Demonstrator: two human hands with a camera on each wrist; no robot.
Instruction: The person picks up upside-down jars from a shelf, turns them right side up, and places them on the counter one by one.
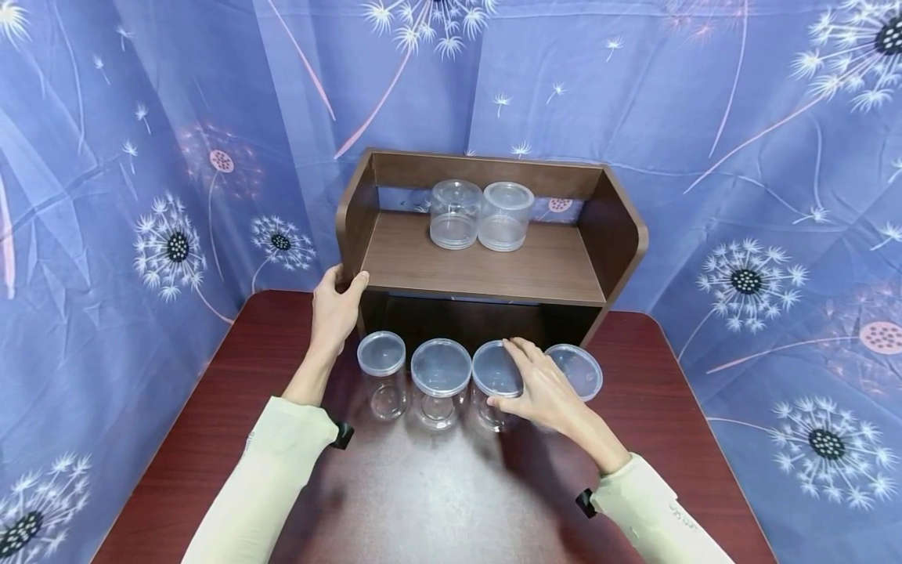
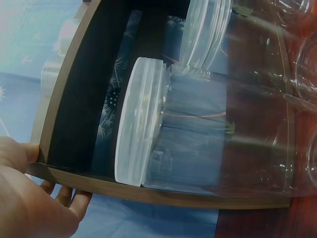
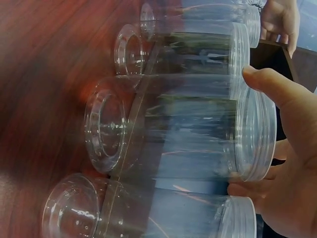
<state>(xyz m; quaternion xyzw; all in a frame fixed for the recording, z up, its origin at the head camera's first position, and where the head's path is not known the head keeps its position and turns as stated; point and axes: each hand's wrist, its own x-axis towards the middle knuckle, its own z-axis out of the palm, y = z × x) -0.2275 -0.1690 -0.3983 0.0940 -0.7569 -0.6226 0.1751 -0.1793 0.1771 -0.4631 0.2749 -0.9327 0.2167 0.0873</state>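
My left hand [image 1: 334, 312] grips the left side of a brown wooden shelf [image 1: 423, 269] at the front edge of its upper board, thumb on top. In the left wrist view the fingers [image 2: 79, 204] curl beneath that edge. My right hand [image 1: 544, 389] holds the lid of a tall clear jar [image 1: 496, 368], third from the left in a row before the shelf. In the right wrist view the thumb [image 3: 267, 82] and fingers span either side of this lid. Its neighbours are a clear jar [image 1: 441, 368] on the left and another jar [image 1: 576, 371] on the right, partly behind my hand.
A narrower lidded jar [image 1: 382, 354] stands at the row's left end. On the upper board sit two short clear jars [image 1: 454, 215], side by side. The shelf rests on a dark red table [image 1: 247, 376], with blue dandelion-print curtains [image 1: 176, 157] around it.
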